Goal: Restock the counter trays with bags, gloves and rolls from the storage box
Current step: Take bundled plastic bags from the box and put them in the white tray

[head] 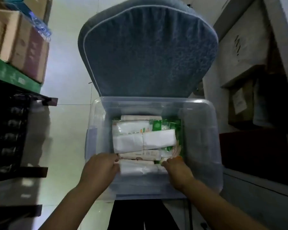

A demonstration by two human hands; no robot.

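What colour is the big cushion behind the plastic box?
The cushion is blue-grey with a pale piped edge, seen in the head view.

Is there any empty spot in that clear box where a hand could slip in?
The storage box looks bare along its right side, between the green packets and the right wall. The middle is crowded with white bundles. The left hand and right hand already fill the near edge.

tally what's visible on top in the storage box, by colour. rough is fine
Inside the clear storage box, top layer only, blurry:
White packs: 2
Green packs: 1
Pink-edged packs: 2
Total: 5 distinguishable; more lie beneath.
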